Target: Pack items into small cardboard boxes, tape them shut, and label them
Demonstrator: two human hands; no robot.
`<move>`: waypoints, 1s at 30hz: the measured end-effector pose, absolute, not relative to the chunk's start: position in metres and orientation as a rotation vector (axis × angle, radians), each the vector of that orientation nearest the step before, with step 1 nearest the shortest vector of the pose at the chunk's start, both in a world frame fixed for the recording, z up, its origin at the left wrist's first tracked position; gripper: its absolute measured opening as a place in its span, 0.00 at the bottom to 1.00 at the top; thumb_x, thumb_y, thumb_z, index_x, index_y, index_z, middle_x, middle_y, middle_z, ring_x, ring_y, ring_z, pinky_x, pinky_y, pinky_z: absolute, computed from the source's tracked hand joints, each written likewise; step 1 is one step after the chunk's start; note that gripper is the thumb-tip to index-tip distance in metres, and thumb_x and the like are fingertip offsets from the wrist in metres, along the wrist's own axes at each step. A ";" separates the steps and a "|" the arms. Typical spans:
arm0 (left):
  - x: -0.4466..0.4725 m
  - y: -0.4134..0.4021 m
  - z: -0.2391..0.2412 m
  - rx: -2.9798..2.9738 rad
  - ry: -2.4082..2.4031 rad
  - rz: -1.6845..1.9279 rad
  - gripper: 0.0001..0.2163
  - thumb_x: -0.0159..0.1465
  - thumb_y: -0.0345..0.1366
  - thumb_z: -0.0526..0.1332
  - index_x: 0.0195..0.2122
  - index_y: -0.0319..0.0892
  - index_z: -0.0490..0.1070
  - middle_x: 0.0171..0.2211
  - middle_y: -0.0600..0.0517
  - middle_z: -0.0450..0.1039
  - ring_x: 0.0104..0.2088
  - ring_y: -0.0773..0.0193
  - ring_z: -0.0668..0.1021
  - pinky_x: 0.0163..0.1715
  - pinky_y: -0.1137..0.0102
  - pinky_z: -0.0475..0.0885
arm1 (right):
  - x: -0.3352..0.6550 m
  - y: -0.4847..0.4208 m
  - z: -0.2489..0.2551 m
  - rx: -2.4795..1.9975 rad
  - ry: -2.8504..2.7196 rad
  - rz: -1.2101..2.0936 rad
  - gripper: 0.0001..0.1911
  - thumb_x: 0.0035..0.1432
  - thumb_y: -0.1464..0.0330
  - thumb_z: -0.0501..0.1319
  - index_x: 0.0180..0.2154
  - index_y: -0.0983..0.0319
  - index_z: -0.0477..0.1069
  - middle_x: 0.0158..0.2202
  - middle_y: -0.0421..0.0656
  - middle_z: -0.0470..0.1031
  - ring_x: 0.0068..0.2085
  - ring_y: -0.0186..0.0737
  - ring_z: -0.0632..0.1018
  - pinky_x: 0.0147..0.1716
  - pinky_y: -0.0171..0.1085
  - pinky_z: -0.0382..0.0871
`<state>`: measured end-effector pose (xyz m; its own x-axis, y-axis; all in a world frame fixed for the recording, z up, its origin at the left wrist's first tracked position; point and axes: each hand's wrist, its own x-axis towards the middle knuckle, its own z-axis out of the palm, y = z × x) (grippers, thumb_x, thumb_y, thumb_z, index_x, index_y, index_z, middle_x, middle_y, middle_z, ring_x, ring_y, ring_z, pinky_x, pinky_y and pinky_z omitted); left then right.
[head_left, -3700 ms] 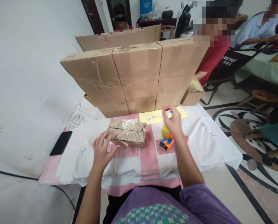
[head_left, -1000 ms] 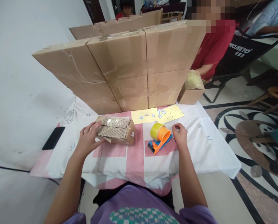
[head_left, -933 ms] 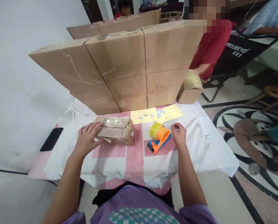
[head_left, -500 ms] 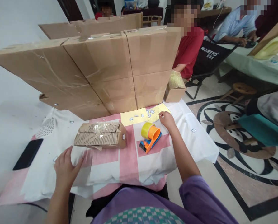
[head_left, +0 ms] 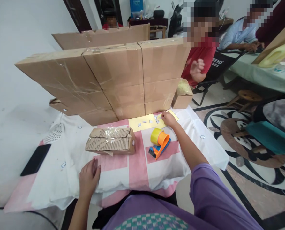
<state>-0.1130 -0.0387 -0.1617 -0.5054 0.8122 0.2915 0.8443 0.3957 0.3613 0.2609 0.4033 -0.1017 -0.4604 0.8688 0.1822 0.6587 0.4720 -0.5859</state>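
Observation:
My right hand (head_left: 168, 118) reaches forward to the yellow sheet (head_left: 142, 123) at the foot of the stacked boxes, its fingers pinched among several small white stickers; what it holds is too small to make out. My left hand (head_left: 88, 177) rests near the table's front edge on the white and pink cloth (head_left: 113, 179), fingers together and flat, holding nothing. A small cardboard parcel (head_left: 110, 144) topped with clear tape lies between the hands. An orange and blue tape dispenser (head_left: 160, 143) with a yellow roll sits just below my right wrist.
A wall of stacked cardboard boxes (head_left: 113, 80) stands along the table's back. A small box (head_left: 182, 95) sits at its right end. A black phone (head_left: 35, 159) lies at the left. A person in red (head_left: 197, 60) sits behind the boxes; other people sit further back.
My left hand has left the cardboard parcel and come back to the front edge. My right hand has moved from beside the tape dispenser forward to the yellow sheet.

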 end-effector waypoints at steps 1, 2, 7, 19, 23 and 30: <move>-0.114 -0.039 -0.162 -1.527 -2.568 -0.745 0.21 0.68 0.48 0.54 0.57 0.43 0.69 0.53 0.40 0.76 0.55 0.44 0.76 0.56 0.52 0.68 | 0.264 0.400 -0.098 -1.265 -2.199 0.629 0.06 0.58 0.74 0.57 0.31 0.61 0.72 0.33 0.47 0.76 0.38 0.45 0.73 0.42 0.41 0.67; -0.114 -0.039 -0.163 -1.524 -2.569 -0.764 0.21 0.68 0.48 0.55 0.57 0.43 0.69 0.53 0.40 0.76 0.55 0.44 0.76 0.56 0.52 0.68 | 0.266 0.396 -0.093 -1.254 -2.132 0.645 0.06 0.58 0.73 0.56 0.32 0.61 0.71 0.33 0.46 0.76 0.36 0.44 0.74 0.41 0.41 0.68; -0.117 -0.040 -0.162 -1.529 -2.608 -0.805 0.21 0.68 0.49 0.55 0.56 0.42 0.70 0.53 0.40 0.76 0.55 0.44 0.75 0.57 0.50 0.68 | 0.263 0.349 -0.063 -1.113 -1.860 0.746 0.08 0.63 0.62 0.56 0.37 0.59 0.69 0.35 0.44 0.77 0.35 0.40 0.77 0.37 0.39 0.71; -0.094 0.012 -0.089 -1.246 -2.225 -1.457 0.19 0.68 0.43 0.59 0.57 0.39 0.67 0.54 0.40 0.69 0.56 0.51 0.73 0.55 0.55 0.71 | 0.171 0.187 -0.093 -0.916 -1.391 1.473 0.05 0.57 0.67 0.61 0.34 0.59 0.74 0.34 0.41 0.79 0.33 0.38 0.80 0.38 0.39 0.75; -0.085 0.020 -0.074 -1.219 -2.146 -1.457 0.20 0.68 0.43 0.60 0.58 0.38 0.68 0.56 0.40 0.69 0.58 0.50 0.72 0.56 0.55 0.70 | 0.156 0.182 -0.111 -0.971 -1.367 1.479 0.05 0.55 0.68 0.58 0.34 0.60 0.72 0.33 0.41 0.77 0.31 0.37 0.78 0.34 0.36 0.73; -0.093 0.045 -0.072 -1.233 -2.313 -1.548 0.20 0.69 0.42 0.57 0.59 0.39 0.69 0.57 0.41 0.68 0.58 0.52 0.72 0.58 0.57 0.69 | 0.151 0.165 -0.117 -0.988 -1.595 1.391 0.17 0.57 0.75 0.57 0.48 0.61 0.74 0.33 0.40 0.77 0.33 0.39 0.78 0.36 0.37 0.73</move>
